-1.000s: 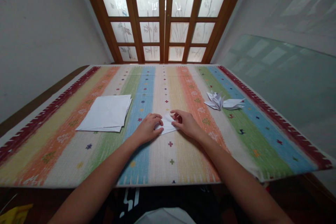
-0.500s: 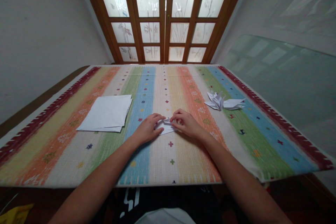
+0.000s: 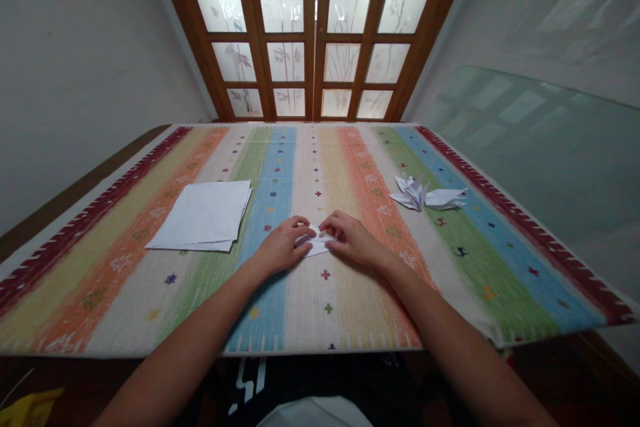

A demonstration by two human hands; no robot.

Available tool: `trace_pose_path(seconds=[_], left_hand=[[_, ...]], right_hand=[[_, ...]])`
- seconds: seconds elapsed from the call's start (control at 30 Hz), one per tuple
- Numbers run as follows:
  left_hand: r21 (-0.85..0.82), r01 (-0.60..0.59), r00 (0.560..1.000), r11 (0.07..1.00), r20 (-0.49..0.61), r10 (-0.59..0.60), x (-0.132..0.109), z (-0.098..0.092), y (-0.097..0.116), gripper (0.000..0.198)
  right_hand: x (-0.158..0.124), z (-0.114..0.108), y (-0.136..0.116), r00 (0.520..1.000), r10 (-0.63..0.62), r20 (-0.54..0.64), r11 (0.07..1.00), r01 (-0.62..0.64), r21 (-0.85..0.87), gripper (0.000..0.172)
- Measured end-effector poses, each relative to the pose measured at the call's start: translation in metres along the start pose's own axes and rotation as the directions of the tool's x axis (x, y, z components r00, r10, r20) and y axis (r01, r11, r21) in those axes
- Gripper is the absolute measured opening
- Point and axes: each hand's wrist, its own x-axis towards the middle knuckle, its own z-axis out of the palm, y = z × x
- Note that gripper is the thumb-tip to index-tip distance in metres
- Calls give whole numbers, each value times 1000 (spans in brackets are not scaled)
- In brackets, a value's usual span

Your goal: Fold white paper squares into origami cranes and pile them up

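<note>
A small folded sheet of white paper (image 3: pixel 316 244) lies on the striped tablecloth between my hands, partly hidden by the fingers. My left hand (image 3: pixel 285 244) grips its left side, thumb at the near edge and fingers curled over the far part. From the right, my right hand (image 3: pixel 351 236) holds the other side, its thumb on the paper and its index finger bent above it. Some of the folds are too small to make out.
A stack of white paper sheets (image 3: pixel 200 215) lies to the left. Folded paper cranes (image 3: pixel 411 192) sit at the right, beside another folded white paper piece (image 3: pixel 445 198). The striped tablecloth (image 3: pixel 325 320) covers the table, whose near edge is close to my body.
My right hand has shifted slightly left over the folded paper. The raised paper flap near its fingers now looks different, and the left hand has hardly moved.
</note>
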Motion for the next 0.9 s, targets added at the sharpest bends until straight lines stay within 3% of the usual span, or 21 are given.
trace_pose_path(seconds=[0.2, 0.33, 0.57, 0.9], left_hand=[[60, 28, 999, 998, 20, -29, 0, 1, 0, 26], [70, 17, 999, 997, 42, -20, -1, -3, 3, 29], [90, -1, 997, 996, 72, -5, -3, -9, 8, 37], [43, -33, 998, 999, 47, 31, -3, -8, 6, 41]], right_hand=[[1, -7, -3, 995, 43, 93, 993, -32, -112, 10], [1, -10, -3, 992, 101, 80, 984, -88, -152, 7], [-2, -14, 9, 979, 195, 63, 980, -192, -57, 5], [-4, -21, 13, 981, 175, 81, 984, -172, -49, 6]])
